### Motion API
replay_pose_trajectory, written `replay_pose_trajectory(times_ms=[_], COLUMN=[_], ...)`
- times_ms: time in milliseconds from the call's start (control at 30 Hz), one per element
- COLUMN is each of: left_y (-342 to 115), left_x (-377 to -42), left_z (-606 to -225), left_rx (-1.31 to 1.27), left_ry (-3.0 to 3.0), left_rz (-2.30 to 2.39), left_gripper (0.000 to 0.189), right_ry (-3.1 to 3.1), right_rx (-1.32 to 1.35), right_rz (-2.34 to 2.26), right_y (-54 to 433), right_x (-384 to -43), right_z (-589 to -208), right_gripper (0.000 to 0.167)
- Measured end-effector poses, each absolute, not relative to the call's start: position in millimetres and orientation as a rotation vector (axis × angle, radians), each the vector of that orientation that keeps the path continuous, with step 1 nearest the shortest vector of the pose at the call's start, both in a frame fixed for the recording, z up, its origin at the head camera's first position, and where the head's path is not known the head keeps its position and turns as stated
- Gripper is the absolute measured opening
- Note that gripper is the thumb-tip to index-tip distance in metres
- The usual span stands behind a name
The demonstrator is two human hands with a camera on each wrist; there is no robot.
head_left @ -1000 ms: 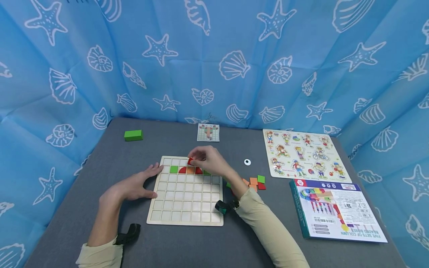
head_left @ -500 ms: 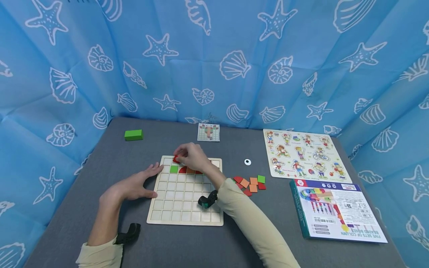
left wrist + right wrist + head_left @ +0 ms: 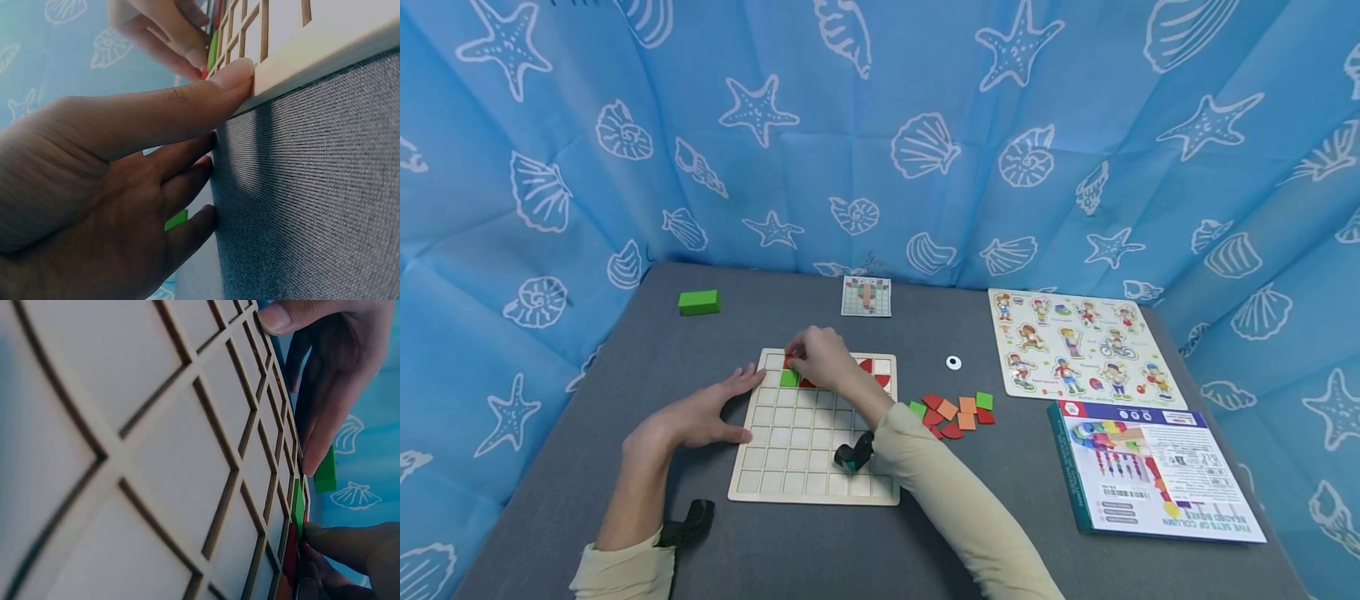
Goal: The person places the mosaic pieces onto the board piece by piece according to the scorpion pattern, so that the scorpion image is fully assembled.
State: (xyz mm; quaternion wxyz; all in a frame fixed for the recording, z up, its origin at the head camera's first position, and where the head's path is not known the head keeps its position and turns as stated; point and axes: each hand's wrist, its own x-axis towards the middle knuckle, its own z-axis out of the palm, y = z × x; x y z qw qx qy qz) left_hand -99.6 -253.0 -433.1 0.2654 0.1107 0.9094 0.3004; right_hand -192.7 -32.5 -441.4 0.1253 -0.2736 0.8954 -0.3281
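A wooden grid board [image 3: 772, 461] lies in front of me. My right hand [image 3: 823, 358] pinches a red tile [image 3: 787, 362] at the top row, near the far left corner, just beyond a green square tile [image 3: 789, 378]. In the right wrist view my thumb [image 3: 340, 542] is on that tile, beside the green one. My left hand [image 3: 703, 414] lies spread along the board's left side, its thumb [image 3: 234, 74] touching the rim in the left wrist view. Red pieces [image 3: 882, 380] show at the board's far right; my right hand hides part of the upper rows.
Loose orange [image 3: 967, 422], red and green tiles lie right of the board. A pattern card [image 3: 867, 297] is behind it, a green block [image 3: 699, 302] at back left. Further right are a white disc [image 3: 953, 363], a picture puzzle [image 3: 1075, 346] and a box [image 3: 1165, 475].
My right hand has carried the red tile leftward from the board's top middle to beside the green tile, uncovering red pieces at the right. The left hand has stayed put.
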Motion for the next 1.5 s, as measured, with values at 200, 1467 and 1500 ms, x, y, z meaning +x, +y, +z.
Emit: replay_pose_trajectory(times_ms=[200,1467,1500], left_y=[-254,-251,-250], left_x=[-99,-99,-99], left_z=[-434,-432,-432], left_rx=[0.290,0.235,0.236], left_ry=[2.458,2.458,2.457], left_rz=[0.815,0.772,0.775], left_gripper=[0.103,0.106,0.106], right_ry=[2.620,2.713,2.704], right_rx=[-0.784,-0.584,-0.575], right_rz=[-0.960,-0.793,-0.795], right_y=[-27,175,176], right_x=[-189,-147,-148], right_z=[-436,-435,-435], right_gripper=[0.016,0.013,0.013])
